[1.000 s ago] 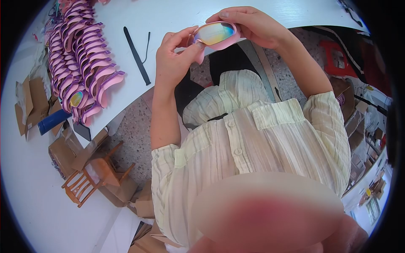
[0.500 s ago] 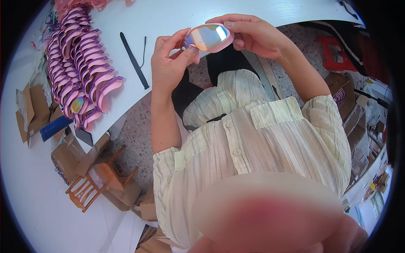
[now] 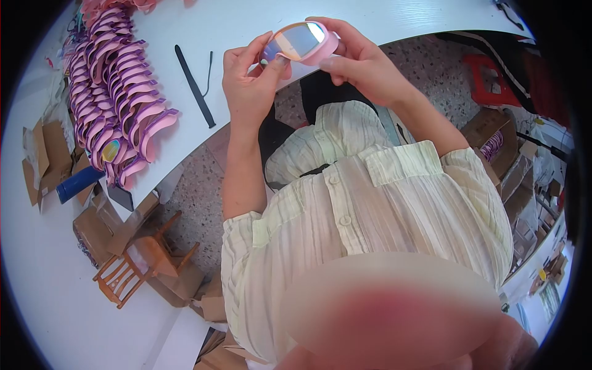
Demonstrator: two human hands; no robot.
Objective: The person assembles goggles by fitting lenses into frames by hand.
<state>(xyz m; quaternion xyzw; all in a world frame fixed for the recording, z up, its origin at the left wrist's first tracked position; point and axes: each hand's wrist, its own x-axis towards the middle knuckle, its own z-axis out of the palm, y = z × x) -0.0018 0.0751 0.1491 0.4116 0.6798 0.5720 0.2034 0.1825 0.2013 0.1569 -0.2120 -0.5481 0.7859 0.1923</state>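
Above the near edge of the table, both hands hold a pair of pink goggles (image 3: 299,42) with a wide, shiny mirrored lens. My left hand (image 3: 251,77) is closed on the left end, its thumb at the lens's lower edge. At the opposite end, my right hand (image 3: 364,61) grips the pink rim, fingers at the far side and thumb low on the near side. Left of my hands, rows of nested pink and purple curved frames (image 3: 117,92) lie on the table, with a small mirrored lens (image 3: 110,150) among them.
On the white table (image 3: 246,15) lie a black strap (image 3: 194,86) and a thin dark cord (image 3: 209,71). A dark phone-like slab (image 3: 120,197) and a blue cylinder (image 3: 80,184) are at its left corner. Below stand a wooden chair (image 3: 145,262) and cardboard boxes; a red stool (image 3: 490,80) is right.
The goggles have moved slightly up and left with both hands. My right thumb has shifted from the far rim to the lower near side, with the fingers now behind the rim.
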